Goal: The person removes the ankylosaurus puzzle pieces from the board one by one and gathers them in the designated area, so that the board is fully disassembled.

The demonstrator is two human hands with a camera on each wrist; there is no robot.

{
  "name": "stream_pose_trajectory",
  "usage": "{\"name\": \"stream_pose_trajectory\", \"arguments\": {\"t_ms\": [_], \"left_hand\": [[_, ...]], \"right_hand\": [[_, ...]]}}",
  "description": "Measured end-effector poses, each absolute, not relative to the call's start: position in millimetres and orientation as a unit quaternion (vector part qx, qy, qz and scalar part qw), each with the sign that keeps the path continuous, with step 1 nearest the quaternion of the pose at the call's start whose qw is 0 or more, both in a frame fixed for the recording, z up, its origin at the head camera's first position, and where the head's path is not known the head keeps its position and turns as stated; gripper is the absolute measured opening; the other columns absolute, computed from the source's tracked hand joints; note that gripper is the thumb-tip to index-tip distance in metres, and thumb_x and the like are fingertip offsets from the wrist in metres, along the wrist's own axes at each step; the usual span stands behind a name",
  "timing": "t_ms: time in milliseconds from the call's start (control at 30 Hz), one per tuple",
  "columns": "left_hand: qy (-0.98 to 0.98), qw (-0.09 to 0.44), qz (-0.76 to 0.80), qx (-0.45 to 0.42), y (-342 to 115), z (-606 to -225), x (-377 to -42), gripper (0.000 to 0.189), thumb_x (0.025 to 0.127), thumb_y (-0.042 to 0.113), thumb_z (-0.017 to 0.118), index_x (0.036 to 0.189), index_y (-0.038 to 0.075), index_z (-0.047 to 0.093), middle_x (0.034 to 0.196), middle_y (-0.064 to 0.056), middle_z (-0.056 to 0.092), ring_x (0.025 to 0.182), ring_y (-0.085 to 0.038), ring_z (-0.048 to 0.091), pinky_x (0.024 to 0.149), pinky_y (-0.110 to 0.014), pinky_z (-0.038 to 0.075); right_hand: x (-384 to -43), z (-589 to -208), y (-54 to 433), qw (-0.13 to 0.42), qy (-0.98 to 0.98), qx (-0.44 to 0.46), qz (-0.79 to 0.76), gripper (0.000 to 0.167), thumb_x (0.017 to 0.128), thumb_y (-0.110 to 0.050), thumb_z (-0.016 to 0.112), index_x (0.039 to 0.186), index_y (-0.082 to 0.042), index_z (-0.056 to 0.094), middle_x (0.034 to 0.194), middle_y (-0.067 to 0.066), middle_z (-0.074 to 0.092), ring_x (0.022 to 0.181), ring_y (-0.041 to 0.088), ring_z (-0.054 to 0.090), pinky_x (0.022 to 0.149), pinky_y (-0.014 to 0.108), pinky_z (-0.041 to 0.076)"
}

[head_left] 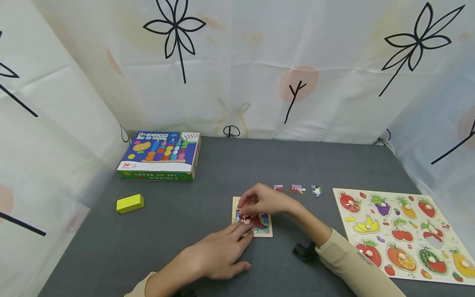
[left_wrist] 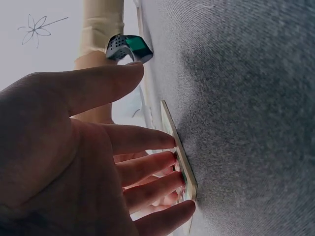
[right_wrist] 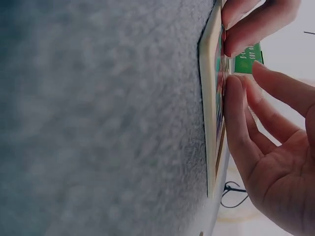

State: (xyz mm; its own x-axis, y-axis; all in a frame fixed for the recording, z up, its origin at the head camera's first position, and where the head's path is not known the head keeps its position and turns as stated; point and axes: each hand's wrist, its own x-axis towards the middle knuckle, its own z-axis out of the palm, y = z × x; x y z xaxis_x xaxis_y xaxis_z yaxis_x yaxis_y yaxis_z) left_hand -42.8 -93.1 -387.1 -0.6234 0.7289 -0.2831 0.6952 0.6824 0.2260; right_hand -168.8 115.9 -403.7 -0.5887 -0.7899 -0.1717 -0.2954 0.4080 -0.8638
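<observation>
Roughly square puzzle board (head_left: pixel 270 226), flat, sides forward

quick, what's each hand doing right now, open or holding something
Left hand: open, touching the small pale rectangular wooden puzzle.
Right hand: open, touching that puzzle, gripping nothing visible.

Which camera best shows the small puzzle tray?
Head view: it looks down on the puzzle tray, showing its picture, though the left hand and right hand cover parts. Left wrist: mostly its edge, fingers covering much of its face. Right wrist: its edge and a foreshortened sliver of picture.
</observation>
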Motion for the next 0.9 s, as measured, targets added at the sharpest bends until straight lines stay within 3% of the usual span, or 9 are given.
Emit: {"name": "stream_pose_trajectory", "arguments": {"t_ms": [200,633,900], "left_hand": [[0.899,0.169,0.04,0.402,-93.4,-386.7,-41.8,0.073,0.108,0.054,0.06,0.165,0.01,0.046,0.177,-0.002,0.032,0.164,-0.021,0.035,0.126,-0.036,0.046],[0.899,0.178,0.04,0.399,-92.6,-386.6,-43.4,0.073,0.108,0.054,0.061,0.165,0.011,0.047,0.176,-0.002,0.034,0.163,-0.021,0.035,0.118,-0.034,0.052],[0.9,0.179,0.037,0.396,-91.7,-389.1,-41.9,0.073,0.107,0.055,0.061,0.164,0.011,0.047,0.178,-0.001,0.032,0.165,-0.022,0.033,0.117,-0.035,0.053]], "right_hand": [[-171.1,-405.7,108.3,0.309,0.792,-0.319,-0.418,0.013,0.1,-0.006,0.072,0.106,0.003,0.08,0.085,0.015,0.08,0.068,0.008,0.071,0.067,0.026,0.063],[-167.2,-402.7,101.3,0.301,0.809,-0.323,-0.389,0.008,0.097,-0.004,0.075,0.102,0.001,0.078,0.082,0.01,0.078,0.066,0.006,0.065,0.061,0.02,0.055],[-164.8,-401.9,102.2,0.293,0.804,-0.329,-0.4,0.008,0.098,-0.003,0.075,0.105,0.002,0.076,0.088,0.011,0.079,0.07,0.007,0.069,0.065,0.024,0.06]]}}
